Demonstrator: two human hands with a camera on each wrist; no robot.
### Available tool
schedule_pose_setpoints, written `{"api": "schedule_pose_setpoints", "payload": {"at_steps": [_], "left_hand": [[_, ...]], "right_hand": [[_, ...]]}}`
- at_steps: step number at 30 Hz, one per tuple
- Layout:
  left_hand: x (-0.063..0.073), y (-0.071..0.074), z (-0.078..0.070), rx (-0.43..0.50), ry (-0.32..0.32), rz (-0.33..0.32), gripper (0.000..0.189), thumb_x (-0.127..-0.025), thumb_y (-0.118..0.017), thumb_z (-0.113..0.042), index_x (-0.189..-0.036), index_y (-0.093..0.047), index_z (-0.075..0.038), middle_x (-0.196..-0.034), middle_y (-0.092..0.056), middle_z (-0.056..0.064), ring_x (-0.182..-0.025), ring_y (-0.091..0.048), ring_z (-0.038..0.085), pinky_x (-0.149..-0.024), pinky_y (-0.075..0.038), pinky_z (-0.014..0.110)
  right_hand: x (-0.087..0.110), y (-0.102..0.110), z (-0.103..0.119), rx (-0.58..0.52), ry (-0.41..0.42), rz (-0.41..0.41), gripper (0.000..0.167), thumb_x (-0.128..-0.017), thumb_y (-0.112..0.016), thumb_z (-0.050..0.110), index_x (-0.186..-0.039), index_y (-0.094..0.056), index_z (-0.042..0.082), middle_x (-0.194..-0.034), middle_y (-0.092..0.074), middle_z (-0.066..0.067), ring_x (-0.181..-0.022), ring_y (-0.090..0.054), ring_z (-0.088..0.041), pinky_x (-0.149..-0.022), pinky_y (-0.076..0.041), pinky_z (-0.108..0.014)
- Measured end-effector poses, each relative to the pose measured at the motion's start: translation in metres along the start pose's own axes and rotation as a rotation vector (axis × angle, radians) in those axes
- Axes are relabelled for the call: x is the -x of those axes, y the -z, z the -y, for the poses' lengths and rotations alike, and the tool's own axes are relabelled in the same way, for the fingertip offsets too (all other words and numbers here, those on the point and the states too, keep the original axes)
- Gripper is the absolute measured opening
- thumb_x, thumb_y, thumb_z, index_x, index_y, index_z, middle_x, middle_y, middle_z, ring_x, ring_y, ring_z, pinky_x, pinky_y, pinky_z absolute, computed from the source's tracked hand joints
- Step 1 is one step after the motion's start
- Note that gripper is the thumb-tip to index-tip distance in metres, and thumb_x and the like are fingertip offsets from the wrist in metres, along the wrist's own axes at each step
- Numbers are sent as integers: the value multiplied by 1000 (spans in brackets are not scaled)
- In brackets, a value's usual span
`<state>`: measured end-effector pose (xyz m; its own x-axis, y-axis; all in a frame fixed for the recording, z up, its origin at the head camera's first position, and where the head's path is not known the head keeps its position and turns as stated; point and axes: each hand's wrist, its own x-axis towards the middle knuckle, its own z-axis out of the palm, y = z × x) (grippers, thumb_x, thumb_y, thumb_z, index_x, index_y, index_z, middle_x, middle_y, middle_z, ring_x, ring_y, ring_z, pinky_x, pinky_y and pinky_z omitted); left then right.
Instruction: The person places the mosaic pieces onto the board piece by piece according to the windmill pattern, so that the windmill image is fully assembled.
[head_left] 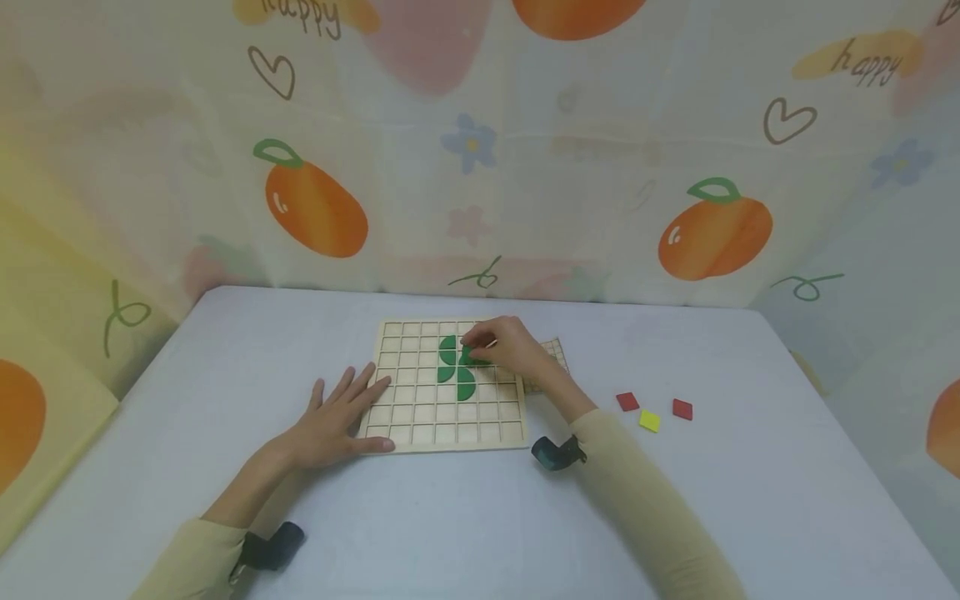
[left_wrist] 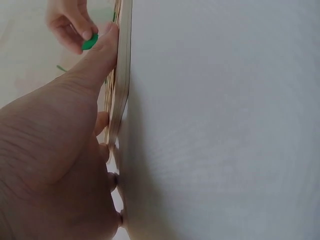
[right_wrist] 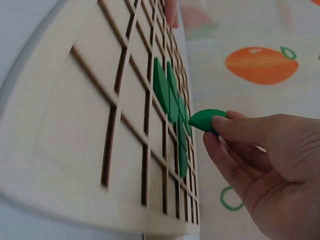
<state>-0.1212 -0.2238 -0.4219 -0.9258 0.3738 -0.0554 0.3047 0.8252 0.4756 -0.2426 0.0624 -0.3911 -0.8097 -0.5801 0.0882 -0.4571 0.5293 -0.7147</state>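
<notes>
Pinching a green piece (right_wrist: pixel 202 120), right hand (head_left: pixel 512 346) partly hiding the grid board (head_left: pixel 446 412); left hand (head_left: pixel 330 427) splayed.

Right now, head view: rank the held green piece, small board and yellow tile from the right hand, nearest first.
1. Green piece: pinched in the right hand
2. Small board: just right, partly hidden
3. Yellow tile: farther right

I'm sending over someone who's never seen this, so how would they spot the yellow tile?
On the white table, find the gridded wooden board. In the head view, look right, past the right hand, to two red tiles. The yellow tile lies between them, slightly nearer the person, and is the only yellow one there.
</notes>
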Motion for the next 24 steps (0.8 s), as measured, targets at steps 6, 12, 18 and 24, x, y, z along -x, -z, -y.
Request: {"api": "schedule_pose_setpoints", "payload": {"at_steps": [6,12,18,24], "left_hand": [[-1,0,1,1,4,12,98,-82,-68,-61,-155,-28,-9,-162,-11,20,-146,-2,48,-107,6,73],[-2,-2,4,3,2,15,99,-82,-68,-61,-155,-27,-9,-162,-9,20,-147,-1,48,-107,7,72],[-1,-3,5,-2,9,19,99,-81,-67,-63,-155,-26,-10,-163,-9,19,-147,-1,47,-107,8,72],[-1,-1,4,-3,7,16,99,-82,-66,-63,-155,-27,-10,-163,-9,19,-147,-1,47,-108,8,71]], "right_hand": [[-7,-13,12,-18,4,47,19,-89,-71,4,-108,-73,3,-104,-73,-7,-97,-67,-18,-82,-53,-24],[-13,-21,21,-22,-11,61,19,-90,-69,3,-108,-74,3,-104,-73,-5,-96,-66,-17,-82,-53,-24],[-20,-31,27,-20,-8,99,14,-91,-68,5,-104,-75,4,-101,-73,-4,-95,-66,-15,-84,-52,-24],[-26,-39,26,-6,-31,108,12,-91,-69,7,-101,-76,9,-99,-73,-1,-93,-66,-11,-83,-51,-22]]}}
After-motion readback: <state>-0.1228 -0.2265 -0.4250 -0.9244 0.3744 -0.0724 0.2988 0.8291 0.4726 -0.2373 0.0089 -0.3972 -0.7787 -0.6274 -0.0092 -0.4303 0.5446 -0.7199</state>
